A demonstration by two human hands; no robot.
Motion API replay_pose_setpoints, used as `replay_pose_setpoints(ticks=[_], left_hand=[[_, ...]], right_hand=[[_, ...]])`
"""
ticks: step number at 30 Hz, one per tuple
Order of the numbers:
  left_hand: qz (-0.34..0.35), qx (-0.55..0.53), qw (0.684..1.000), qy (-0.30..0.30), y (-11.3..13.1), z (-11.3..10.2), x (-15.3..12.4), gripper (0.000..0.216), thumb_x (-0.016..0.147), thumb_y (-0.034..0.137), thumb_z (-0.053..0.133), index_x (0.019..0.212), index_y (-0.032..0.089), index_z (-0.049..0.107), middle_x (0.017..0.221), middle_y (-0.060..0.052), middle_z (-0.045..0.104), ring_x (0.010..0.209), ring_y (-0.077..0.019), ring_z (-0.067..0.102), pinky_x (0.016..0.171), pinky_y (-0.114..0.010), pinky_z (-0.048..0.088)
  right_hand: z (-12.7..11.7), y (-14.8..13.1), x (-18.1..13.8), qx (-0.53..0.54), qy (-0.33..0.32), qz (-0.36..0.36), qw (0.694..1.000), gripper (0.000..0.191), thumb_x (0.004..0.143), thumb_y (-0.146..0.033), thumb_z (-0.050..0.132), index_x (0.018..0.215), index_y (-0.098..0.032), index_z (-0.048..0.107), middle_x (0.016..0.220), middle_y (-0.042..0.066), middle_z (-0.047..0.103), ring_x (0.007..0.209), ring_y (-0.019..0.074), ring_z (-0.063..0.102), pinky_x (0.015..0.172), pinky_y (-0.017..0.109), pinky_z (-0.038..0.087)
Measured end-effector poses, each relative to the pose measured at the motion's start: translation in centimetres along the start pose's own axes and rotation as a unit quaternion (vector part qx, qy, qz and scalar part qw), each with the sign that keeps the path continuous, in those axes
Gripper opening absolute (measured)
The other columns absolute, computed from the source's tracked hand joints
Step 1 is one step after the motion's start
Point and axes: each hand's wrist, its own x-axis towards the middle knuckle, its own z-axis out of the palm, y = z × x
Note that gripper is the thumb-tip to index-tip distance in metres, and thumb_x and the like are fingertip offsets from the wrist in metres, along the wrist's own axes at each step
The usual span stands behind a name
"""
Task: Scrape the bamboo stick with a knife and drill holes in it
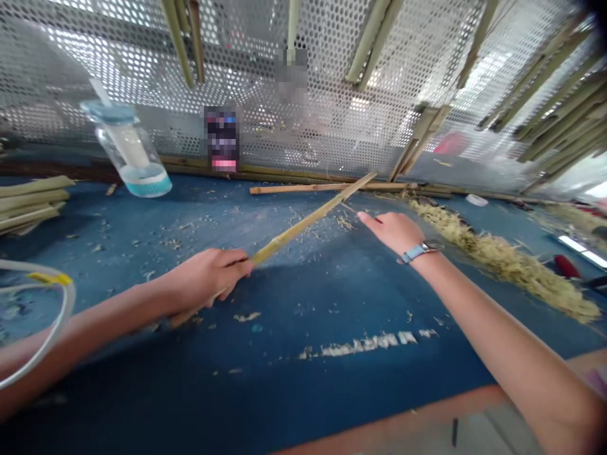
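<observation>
Left hand [206,281] clenched around a bamboo strip [308,221], centre-left of frame, held above the desk [284,303]. One strip in hand. Long axis runs diagonally, free end pointing to upper right, towards the back of the desk. Lower end sits at the fist; motion blur there, can't tell how far it runs past the hand.

Right hand [391,230] open, fingers extended left towards the strip, holding nothing. Fingertips [361,216] just beside the strip, not touching it. Wristwatch [422,251] with a pale blue strap on that wrist.

Around them: loose bamboo shavings [313,234] scattered over the desk. Long pile of shredded fibres [497,265] at right, just past the right hand. One loose strip [327,188] lies across the back of the desk, behind the held strip's free end. Bundle of about five strips [33,202] at far left. One plastic bottle [130,151] with a blue cap and base, tilted, upper left. White cable loop [38,297] with one yellow tag [50,278] at left, over the left forearm [80,335]. Perforated metal screen [265,50] across the top of frame, several strips [554,107] along its upper right. Two pixelated patches on it, contents unreadable.
</observation>
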Motion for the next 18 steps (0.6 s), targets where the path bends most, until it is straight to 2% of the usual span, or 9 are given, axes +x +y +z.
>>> replay_pose_setpoints(ticks=[2,6,10,14,18], left_hand=[[-0.002,-0.048,0.999,-0.015,0.0,-0.3,0.4,0.048,0.1,0.066,0.04,0.095,0.025,0.064,0.06,0.001,0.06,0.047,-0.0183,0.058,0.051,-0.029,0.048],[-0.011,-0.125,0.991,-0.037,0.4,-1.0,0.7,0.05,0.103,0.059,0.037,0.098,0.022,0.07,0.053,0.002,0.055,0.04,-0.0152,0.049,0.048,-0.026,0.045],[-0.029,-0.191,0.979,-0.065,0.8,-1.4,-0.4,0.036,0.103,0.048,0.046,0.103,0.021,0.07,0.065,0.0,0.064,0.046,-0.0128,0.054,0.051,-0.023,0.047],[-0.043,-0.268,0.958,-0.091,0.8,-0.1,-1.9,0.034,0.1,0.048,0.053,0.119,0.022,0.065,0.089,-0.002,0.074,0.051,-0.0147,0.063,0.045,-0.025,0.049],[-0.058,-0.345,0.933,-0.088,1.1,2.3,-2.6,0.041,0.108,0.053,0.041,0.114,0.021,0.065,0.079,-0.001,0.072,0.034,-0.0089,0.045,0.032,-0.022,0.035]], right_hand=[[-0.2,-0.7,-0.8,0.024,0.002,-0.042,0.999,0.07,0.105,-0.075,0.032,0.058,-0.025,0.047,0.061,0.007,0.056,0.055,0.0179,0.043,0.057,0.036,0.028],[-0.6,-4.7,-4.2,0.032,0.003,-0.107,0.994,0.064,0.104,-0.077,0.033,0.071,-0.025,0.052,0.061,0.004,0.057,0.055,0.0181,0.047,0.057,0.033,0.027],[-1.4,-7.4,-6.9,-0.025,0.031,-0.141,0.989,0.066,0.101,-0.081,0.032,0.079,-0.025,0.057,0.057,0.003,0.054,0.051,0.0174,0.042,0.055,0.032,0.022],[-2.1,-8.7,-9.0,-0.013,0.025,-0.161,0.987,0.068,0.104,-0.08,0.026,0.078,-0.024,0.056,0.055,0.002,0.052,0.048,0.0163,0.04,0.054,0.031,0.021],[-1.8,-10.1,-11.5,-0.013,-0.006,-0.18,0.984,0.067,0.107,-0.077,0.025,0.082,-0.024,0.057,0.056,0.001,0.054,0.048,0.0161,0.041,0.053,0.031,0.02]])
